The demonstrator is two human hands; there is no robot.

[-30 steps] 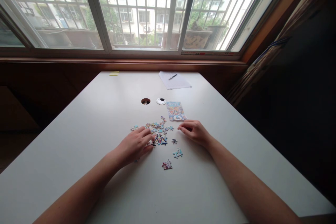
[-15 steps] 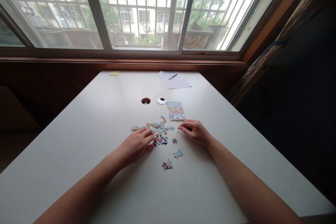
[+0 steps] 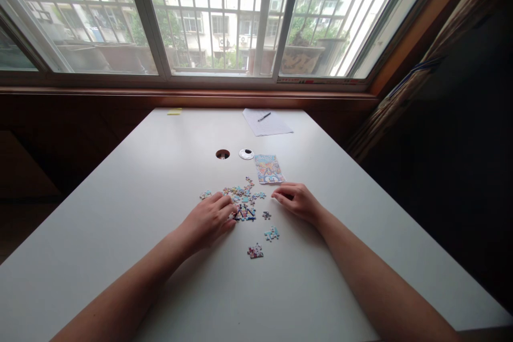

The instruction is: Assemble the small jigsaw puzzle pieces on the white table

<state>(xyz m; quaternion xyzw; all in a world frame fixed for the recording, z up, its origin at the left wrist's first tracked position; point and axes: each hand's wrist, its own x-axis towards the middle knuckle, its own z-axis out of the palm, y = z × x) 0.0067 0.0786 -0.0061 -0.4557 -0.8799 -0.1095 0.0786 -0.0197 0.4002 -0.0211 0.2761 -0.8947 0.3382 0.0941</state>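
Observation:
My left hand has its fingertips on a dark jigsaw piece at the left side of a small joined section of jigsaw puzzle. Its fingers are closed and hide most of that piece. Loosely curled, my right hand rests on the table to the right of the pieces, with nothing visible in its fingers. Behind the joined section lies a heap of loose jigsaw pieces. Between my hands and nearer to me are a small dark piece, a light-blue cluster and a reddish-grey cluster.
A colourful picture sheet lies beyond my right hand. Farther back are a round cable hole, its white cover, and papers with a pen. A yellow note sits at the white table's far edge.
The dark piece at my left fingertips has shifted slightly and now sits against the joined section's left side. My right hand has stayed in place.

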